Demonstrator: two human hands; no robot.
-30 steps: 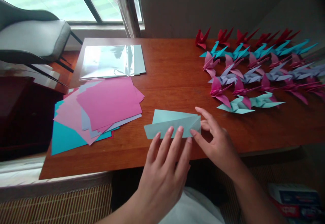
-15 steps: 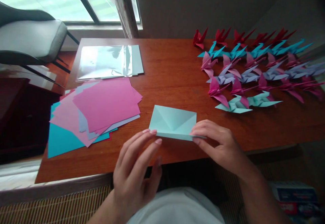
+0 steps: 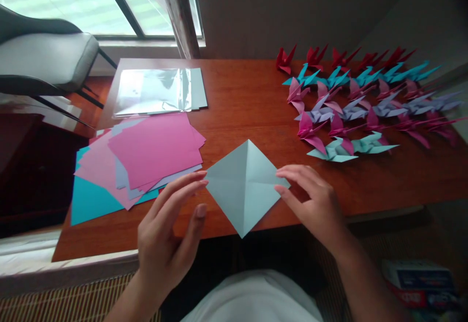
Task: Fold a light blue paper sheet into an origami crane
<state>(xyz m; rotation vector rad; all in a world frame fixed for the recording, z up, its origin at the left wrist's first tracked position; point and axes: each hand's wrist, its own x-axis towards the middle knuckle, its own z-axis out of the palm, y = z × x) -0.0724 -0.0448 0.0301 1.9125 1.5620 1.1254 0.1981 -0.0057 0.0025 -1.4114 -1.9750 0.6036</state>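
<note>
A pale mint sheet of origami paper (image 3: pixel 244 190) lies unfolded as a diamond at the table's front edge, its near corner jutting past the edge. Creases run down and across it. My left hand (image 3: pixel 170 229) is at the left corner, fingertips touching or almost touching it, thumb well apart. At the right corner, my right hand (image 3: pixel 310 205) holds the paper between thumb and fingers, with the corner tip showing between them.
Loose sheets of coloured paper (image 3: pixel 157 151) lie on the left, below a clear-wrapped pack of paper (image 3: pixel 153 90). Rows of folded paper cranes fill the right, with mint cranes (image 3: pixel 336 150) nearest. A grey chair (image 3: pixel 47 54) stands beyond the table's left side.
The paper, earlier folded with a flap along its near side, is now opened into a diamond. My left hand has moved left, away from the near edge; my right hand remains at the right end.
</note>
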